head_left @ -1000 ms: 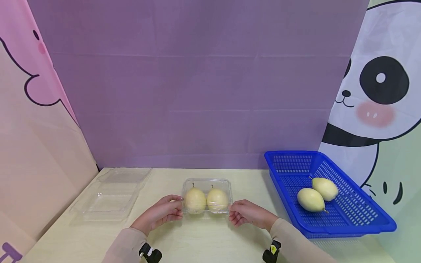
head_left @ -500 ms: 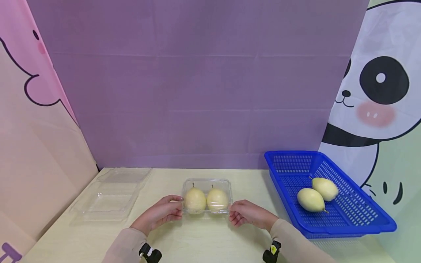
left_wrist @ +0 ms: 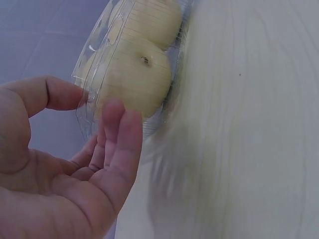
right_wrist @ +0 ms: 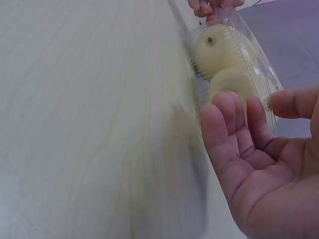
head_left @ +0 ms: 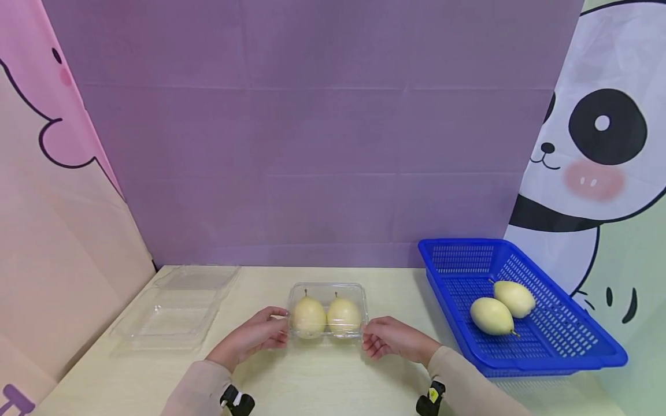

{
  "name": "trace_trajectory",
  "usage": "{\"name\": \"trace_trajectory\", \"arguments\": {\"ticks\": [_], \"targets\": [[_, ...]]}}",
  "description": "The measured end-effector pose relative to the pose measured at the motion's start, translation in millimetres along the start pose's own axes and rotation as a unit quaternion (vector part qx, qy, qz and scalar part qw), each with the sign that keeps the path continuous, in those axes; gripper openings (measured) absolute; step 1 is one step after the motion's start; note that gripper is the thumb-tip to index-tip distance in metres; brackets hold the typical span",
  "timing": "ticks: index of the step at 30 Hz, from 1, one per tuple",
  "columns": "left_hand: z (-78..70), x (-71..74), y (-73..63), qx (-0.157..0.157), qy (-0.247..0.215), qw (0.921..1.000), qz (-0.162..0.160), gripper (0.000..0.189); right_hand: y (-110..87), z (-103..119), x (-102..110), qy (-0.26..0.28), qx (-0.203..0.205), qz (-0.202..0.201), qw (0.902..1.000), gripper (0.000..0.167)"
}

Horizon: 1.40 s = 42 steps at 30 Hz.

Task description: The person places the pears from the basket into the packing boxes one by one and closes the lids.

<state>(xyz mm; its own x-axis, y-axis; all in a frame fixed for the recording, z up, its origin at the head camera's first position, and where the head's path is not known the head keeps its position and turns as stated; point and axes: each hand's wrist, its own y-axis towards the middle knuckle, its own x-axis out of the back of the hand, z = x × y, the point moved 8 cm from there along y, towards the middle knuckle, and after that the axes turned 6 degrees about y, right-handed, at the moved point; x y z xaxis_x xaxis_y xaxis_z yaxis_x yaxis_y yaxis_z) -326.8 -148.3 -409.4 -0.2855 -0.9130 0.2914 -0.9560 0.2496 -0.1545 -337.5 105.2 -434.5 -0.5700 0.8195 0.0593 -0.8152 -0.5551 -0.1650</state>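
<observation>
Centrally on the bench (head_left: 322, 387), a clear box (head_left: 327, 284) holds two pears (head_left: 309, 318), its near corners pinched by the fingers (left_wrist: 124, 152) of an inward-angled left hand (head_left: 255, 336) and right hand (head_left: 398, 339); a blue basket (head_left: 463, 254) by the right edge holds two more pears (head_left: 491, 316).

Fingers (head_left: 273, 312) apparently on clear box (head_left: 327, 288)

Only my left hand (head_left: 255, 337) has moved, and barely: compared with the earlier pictures, its fingers (head_left: 274, 312) lie a shade higher and a little further left, at the left edge of the clear box (head_left: 328, 285). The black camera (head_left: 241, 403) on my left wrist has edged slightly left too.
</observation>
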Motion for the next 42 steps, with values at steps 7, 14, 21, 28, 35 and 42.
{"name": "trace_trajectory", "arguments": {"ticks": [7, 14, 21, 28, 35, 42], "targets": [[-3.3, 5.0, 0.7, -0.025, 0.044, 0.9979, -0.04, 0.057, -0.8, 1, -1, 0.002, -0.001, 0.001, 1.0, 0.028], [-14.6, 10.2, -0.5, -0.055, 0.108, 0.9885, -0.09, 0.056, 0.1, 1, 0, 0.004, -0.009, 0.0, 0.9999, 0.028], [-33.9, 8.2, -0.7, -0.121, 0.171, 0.9702, -0.121, 0.055, -0.4, 1, 0, 0.007, -0.008, 0.003, 0.9999, 0.028], [-41.7, -2.5, 0.0, -0.148, 0.23, 0.9544, -0.12, 0.07, -0.4, 1, 0, 0.011, -0.006, 0.007, 0.9999, 0.027], [-47.0, -11.4, -0.6, -0.158, 0.275, 0.9403, -0.124, 0.08, -1.0, 3, -1, 0.012, -0.006, 0.007, 0.9999, 0.028], [-50.5, -15.1, -1.6, -0.177, 0.3, 0.9285, -0.129, 0.08, -1.6, 2, -2, 0.01, -0.007, 0.006, 0.9999, 0.028]]}}
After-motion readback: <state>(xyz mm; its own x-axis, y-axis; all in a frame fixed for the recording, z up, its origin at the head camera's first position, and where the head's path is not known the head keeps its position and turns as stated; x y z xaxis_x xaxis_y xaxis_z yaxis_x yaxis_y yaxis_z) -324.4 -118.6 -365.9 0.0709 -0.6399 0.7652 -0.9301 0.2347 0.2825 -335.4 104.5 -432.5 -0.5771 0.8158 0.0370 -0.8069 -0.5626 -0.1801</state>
